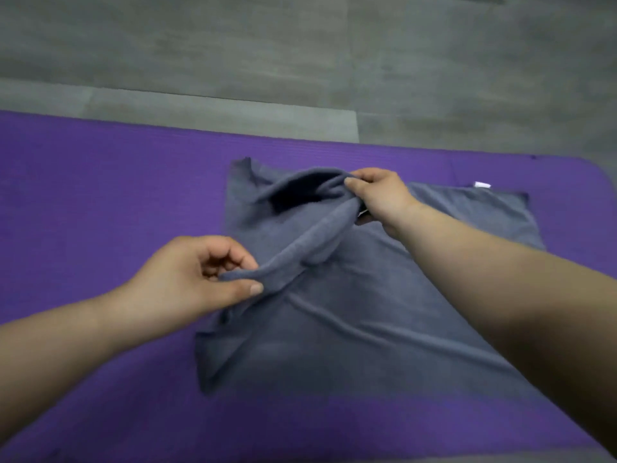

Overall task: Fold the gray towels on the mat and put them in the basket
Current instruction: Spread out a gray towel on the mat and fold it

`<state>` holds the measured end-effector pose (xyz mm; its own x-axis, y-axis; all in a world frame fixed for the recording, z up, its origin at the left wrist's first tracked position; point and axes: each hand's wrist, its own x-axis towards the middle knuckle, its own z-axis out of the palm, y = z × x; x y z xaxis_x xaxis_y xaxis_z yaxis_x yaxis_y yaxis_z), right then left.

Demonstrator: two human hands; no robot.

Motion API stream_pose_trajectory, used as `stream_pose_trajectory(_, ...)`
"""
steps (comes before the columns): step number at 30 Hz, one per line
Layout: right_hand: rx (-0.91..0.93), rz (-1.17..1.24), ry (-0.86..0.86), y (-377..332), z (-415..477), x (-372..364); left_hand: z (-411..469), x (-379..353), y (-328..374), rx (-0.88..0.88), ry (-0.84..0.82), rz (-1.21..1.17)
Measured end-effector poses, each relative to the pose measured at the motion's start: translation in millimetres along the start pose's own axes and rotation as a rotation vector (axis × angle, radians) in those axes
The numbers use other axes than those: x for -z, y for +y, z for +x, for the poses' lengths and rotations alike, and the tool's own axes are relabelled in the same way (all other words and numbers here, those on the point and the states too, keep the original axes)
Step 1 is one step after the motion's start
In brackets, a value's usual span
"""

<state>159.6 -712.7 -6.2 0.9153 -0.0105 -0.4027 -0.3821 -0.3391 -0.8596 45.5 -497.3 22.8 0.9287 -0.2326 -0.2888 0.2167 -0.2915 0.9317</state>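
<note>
My left hand pinches a raised ridge of the gray towel between thumb and curled fingers. My right hand grips the same ridge farther off, fingers closed round bunched cloth. The towel lies spread on the purple mat, nearer its far edge, with what looks like a second towel under it, whose white tag shows toward the mat's far right corner. The basket is not in view. My worry is that this ridge is twisted, not a clean edge, so pulling it across could lay a crooked fold with mismatched corners. Lifting could also snag the lower towel and drag both together.
</note>
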Motion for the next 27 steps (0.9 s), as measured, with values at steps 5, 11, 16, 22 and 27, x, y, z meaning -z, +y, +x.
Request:
stream_pose_trajectory(5,-0.081,0.194,0.097,58.7,-13.5,102.8,40.7,-115.5,38.8,0.026,-0.12,0.078)
stream_pose_trajectory(11,-0.099,0.356,0.161,114.8,-27.7,217.9,62.4,-257.5,79.5,0.041,-0.243,-0.023)
stream_pose_trajectory(16,-0.158,0.302,0.23,148.9,-40.7,288.5,57.9,-353.9,72.6,0.161,-0.482,0.046)
stream_pose_trajectory(22,-0.3,0.162,0.451,211.6,-58.1,314.0,88.1,-379.9,32.2,0.045,-0.54,0.567)
stream_pose_trajectory(27,-0.414,-0.098,0.578,273.3,-117.4,282.3,139.1,-336.9,4.3,-0.092,-0.448,1.023)
